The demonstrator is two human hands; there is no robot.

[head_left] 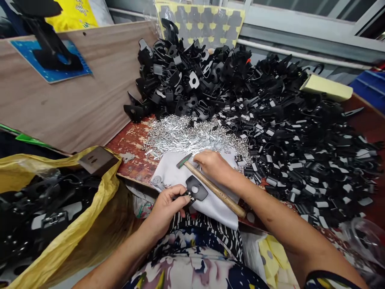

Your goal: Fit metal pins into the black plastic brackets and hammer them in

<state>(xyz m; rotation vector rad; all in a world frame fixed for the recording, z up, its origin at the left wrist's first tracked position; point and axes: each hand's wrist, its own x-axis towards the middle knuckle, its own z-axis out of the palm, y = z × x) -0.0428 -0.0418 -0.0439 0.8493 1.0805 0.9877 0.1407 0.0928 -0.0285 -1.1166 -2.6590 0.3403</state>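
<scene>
Head view. Pinched a black plastic piece [197,188] between thumb and fingers of the left hand [167,205], over the white cloth [170,173] at 6 o'clock on the tabletop [132,146]. Rested the right hand [215,165] just past it toward 12 o'clock, fingers curled down at the edge of the silver pins [186,136] and palm across the hammer [221,194]; perhaps gripped the handle, but could not tell. Judged the hammer liable to slide off the cloth toward the lap if only loosely trapped. Judged the pins liable to scatter into the black parts heap [285,132] at 2 o'clock under a careless sweep.
</scene>
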